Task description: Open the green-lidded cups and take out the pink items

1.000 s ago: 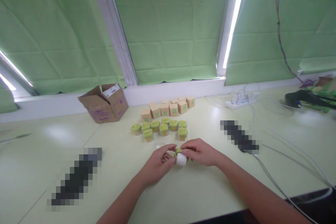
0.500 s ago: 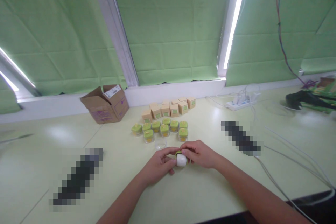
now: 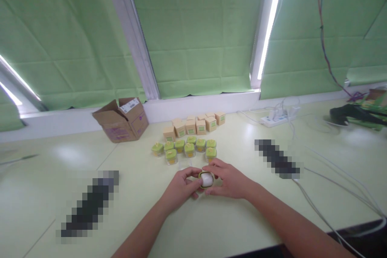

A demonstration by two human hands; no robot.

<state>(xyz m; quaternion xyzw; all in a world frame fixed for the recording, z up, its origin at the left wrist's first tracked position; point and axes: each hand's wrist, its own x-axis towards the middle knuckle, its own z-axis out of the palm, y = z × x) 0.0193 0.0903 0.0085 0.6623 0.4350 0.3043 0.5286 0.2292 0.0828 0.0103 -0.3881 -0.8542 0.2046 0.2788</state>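
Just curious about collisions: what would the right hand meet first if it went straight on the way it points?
The right hand would probably meet the green-rimmed white piece in the left hand; depth is hard to judge.

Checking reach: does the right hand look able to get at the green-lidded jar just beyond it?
Probably yes: the right hand is close to the green-lidded jar, with nothing seen between them.

At lower centre we see the left hand's grip [image 3: 180, 188] pinching a green-rimmed white piece [image 3: 207, 179], the right hand's grip [image 3: 233, 182] spread around its right side. Mid-frame, we see green-lidded containers [image 3: 189, 150], tan boxes [image 3: 190, 126] above them, an open carton [image 3: 128, 125] left, and a power strip [image 3: 277, 120] right, all on the desk [image 3: 229, 225].
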